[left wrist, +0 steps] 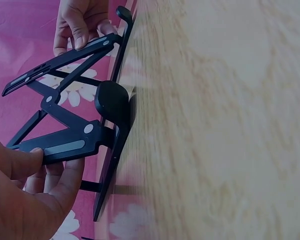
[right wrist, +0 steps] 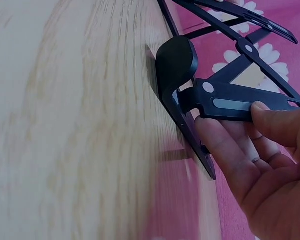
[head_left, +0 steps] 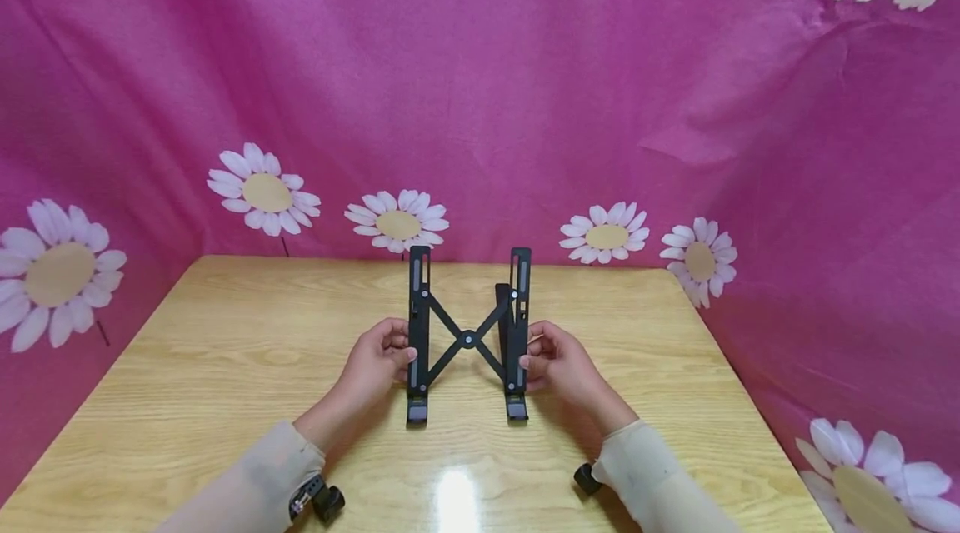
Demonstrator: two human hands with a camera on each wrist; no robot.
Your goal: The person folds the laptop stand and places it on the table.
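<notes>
A black folding laptop stand (head_left: 468, 340) stands unfolded on the table, its two long arms joined by an X-shaped brace with a round pivot. Grey pads line the arms, and a hooked foot sits at each near end. My left hand (head_left: 386, 356) grips the left arm, thumb on top and fingers beneath. On the opposite side my right hand (head_left: 555, 362) pinches the right arm the same way. In the left wrist view the left thumb lies by the grey pad of the raised arm (left wrist: 65, 145). The right wrist view shows the right thumb pressing the other arm (right wrist: 235, 102).
A light wood table (head_left: 247, 450) spreads under the stand. Pink cloth (head_left: 480, 100) printed with white daisies rises behind and at both sides of it. Black wrist cameras (head_left: 327, 504) are strapped over the pale sleeves.
</notes>
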